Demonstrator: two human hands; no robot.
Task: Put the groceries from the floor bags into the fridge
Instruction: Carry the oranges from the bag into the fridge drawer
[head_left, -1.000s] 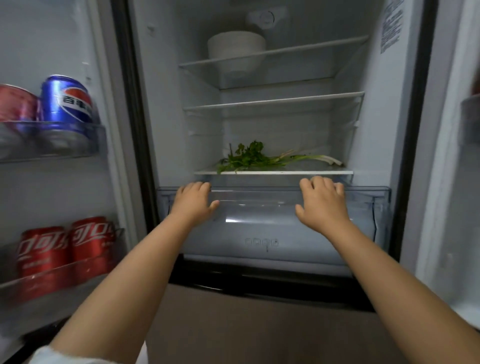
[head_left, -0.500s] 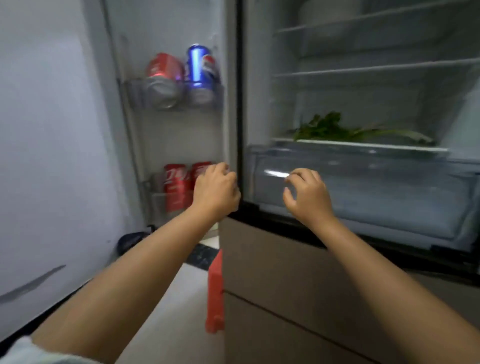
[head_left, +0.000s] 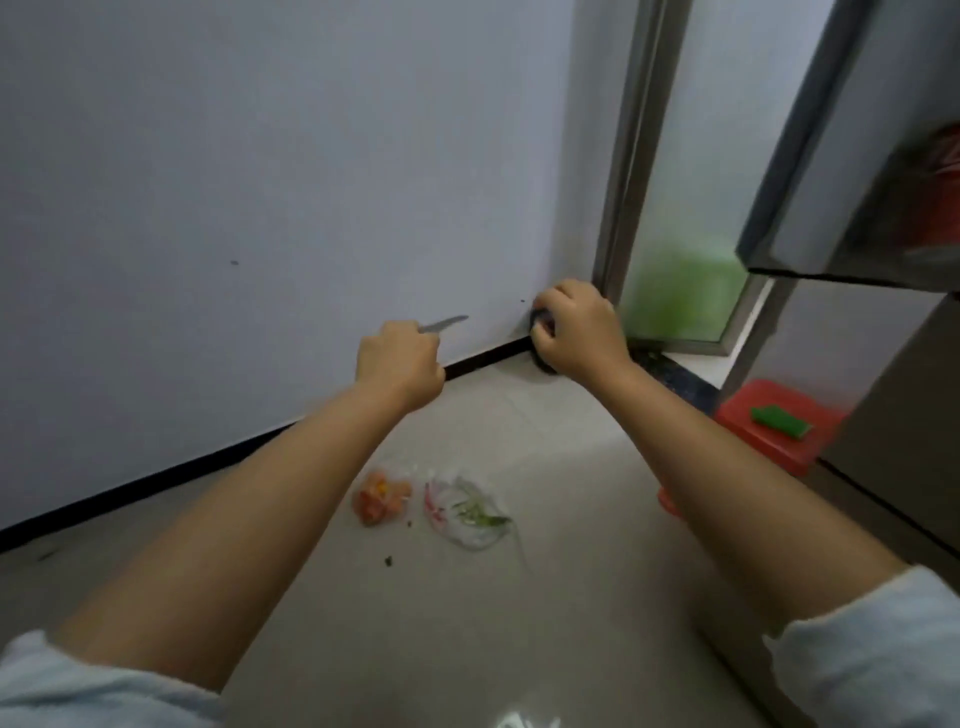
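Two small plastic bags lie on the pale tiled floor below my forearms. The left bag (head_left: 382, 499) holds orange and red produce. The clear bag (head_left: 467, 512) beside it shows only a few green scraps. My left hand (head_left: 400, 364) hangs in the air above them with its fingers curled shut and nothing in it. My right hand (head_left: 576, 332) is also curled shut and empty, held in front of the wall corner. The open fridge door (head_left: 831, 156) is at the upper right, and the fridge's lower front (head_left: 893, 415) runs down the right edge.
A red plastic stool (head_left: 769, 421) with a green object (head_left: 779, 420) on it stands against the fridge. A white wall with a black skirting fills the left. A frosted glass door (head_left: 680, 208) is in the corner, with a dark object (head_left: 540, 338) partly hidden behind my right hand.
My view has swung left and down from the fridge interior to the floor. Both hands have left the crisper drawer and now hang curled over the floor bags.
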